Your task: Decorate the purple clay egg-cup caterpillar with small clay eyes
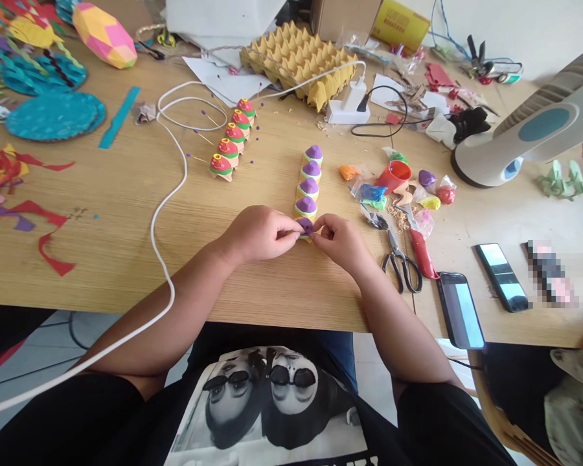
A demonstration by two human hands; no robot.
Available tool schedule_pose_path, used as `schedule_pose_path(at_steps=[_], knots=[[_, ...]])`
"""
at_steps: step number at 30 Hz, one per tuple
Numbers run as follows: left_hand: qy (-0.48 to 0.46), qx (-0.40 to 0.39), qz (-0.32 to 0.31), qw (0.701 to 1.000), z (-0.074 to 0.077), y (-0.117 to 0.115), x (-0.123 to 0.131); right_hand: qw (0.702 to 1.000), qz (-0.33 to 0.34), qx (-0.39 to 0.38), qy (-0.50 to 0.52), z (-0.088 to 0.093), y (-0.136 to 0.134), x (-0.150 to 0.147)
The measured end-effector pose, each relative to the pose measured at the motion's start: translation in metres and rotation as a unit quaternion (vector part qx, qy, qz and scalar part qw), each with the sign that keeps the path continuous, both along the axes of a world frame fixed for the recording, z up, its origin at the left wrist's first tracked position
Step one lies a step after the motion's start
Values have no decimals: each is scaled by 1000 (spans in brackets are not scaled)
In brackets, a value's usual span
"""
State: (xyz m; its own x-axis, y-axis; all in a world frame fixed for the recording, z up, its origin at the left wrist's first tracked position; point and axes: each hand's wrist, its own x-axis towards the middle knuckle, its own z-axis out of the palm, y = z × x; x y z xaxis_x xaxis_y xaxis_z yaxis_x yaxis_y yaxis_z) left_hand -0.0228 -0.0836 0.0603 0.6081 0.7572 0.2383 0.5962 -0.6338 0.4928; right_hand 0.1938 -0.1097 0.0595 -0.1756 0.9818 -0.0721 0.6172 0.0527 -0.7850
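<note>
A strip of egg carton runs away from me on the wooden table, its bumps coated in pale yellow and white and capped with purple modelling clay. Both my hands meet at its nearest bump. From the left, my left hand pinches at the purple cap with fingertips and thumb. On the opposite side, my right hand is closed, thumb and forefinger touching the same clay. My fingers partly hide that bump. Further left stands a second carton strip, decorated red and green with yellow rings, with purple-tipped sticks beside it.
Right of my hands lie bagged clay, a red cup, scissors, a red-handled cutter and phones. A white cable crosses at left. Behind are a yellow egg tray, a power strip and a white-grey appliance.
</note>
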Motion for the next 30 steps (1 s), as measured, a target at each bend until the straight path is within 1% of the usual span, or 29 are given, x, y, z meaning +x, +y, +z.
schedule_pose_path(at_steps=[10,19,30], knots=[[-13,28,-6,1000,-3,0,1,1000,-1,-6,-1,2,0,-1],[-5,31,-9,999,-3,-1,2,1000,0,-1,-1,0,1,-1],[-24,31,1,999,-3,0,0,1000,-9,2,8,3,0,2]])
